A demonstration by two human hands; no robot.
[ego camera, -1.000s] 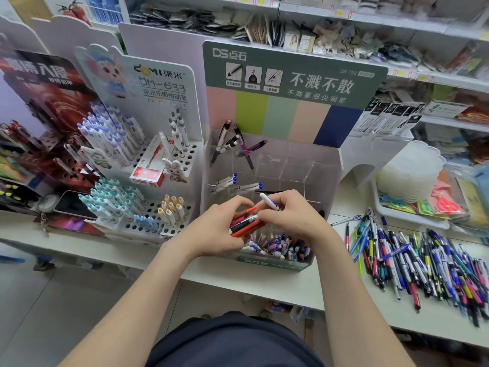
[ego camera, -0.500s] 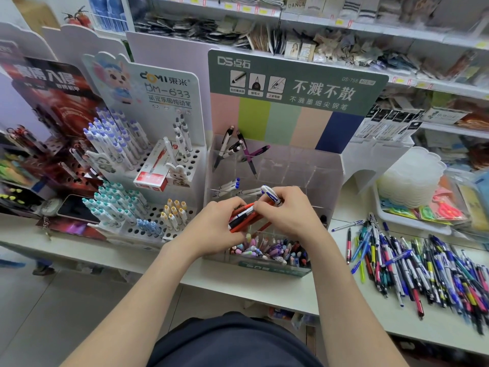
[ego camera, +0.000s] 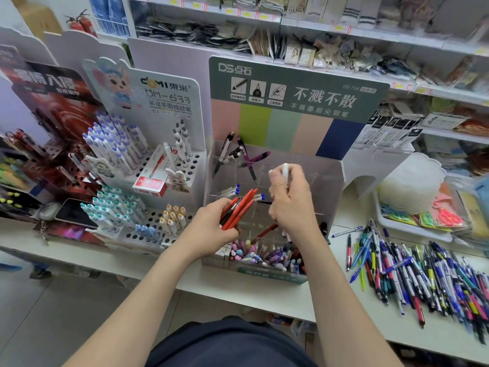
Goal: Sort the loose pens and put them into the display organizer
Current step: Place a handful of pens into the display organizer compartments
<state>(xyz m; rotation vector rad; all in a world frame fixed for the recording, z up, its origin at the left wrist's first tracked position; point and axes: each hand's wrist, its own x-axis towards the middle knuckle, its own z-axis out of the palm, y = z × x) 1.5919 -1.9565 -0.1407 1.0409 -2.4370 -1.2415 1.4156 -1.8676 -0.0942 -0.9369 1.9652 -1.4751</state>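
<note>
My left hand (ego camera: 209, 231) grips a bundle of red pens (ego camera: 239, 209) in front of the clear display organizer (ego camera: 328, 181). My right hand (ego camera: 291, 202) pinches a white pen (ego camera: 285, 170) upright above the organizer's middle compartments. A few dark and purple pens (ego camera: 238, 154) lean in the back left compartment. White pens with blue caps (ego camera: 230, 190) lie in a middle compartment. The front row holds several pastel pens (ego camera: 264, 254). A large pile of loose pens (ego camera: 423, 271) lies on the counter to the right.
A white peg display of blue and teal pens (ego camera: 119, 165) stands left of the organizer, with a red box (ego camera: 152, 181) on it. A phone (ego camera: 75, 213) lies at far left. A white tray (ego camera: 412, 229) sits behind the loose pile. Shelves of goods run behind.
My right hand has lifted away from the left hand's bundle with the white pen, rising above the organizer. The left hand keeps the red pens, now fanned out more.
</note>
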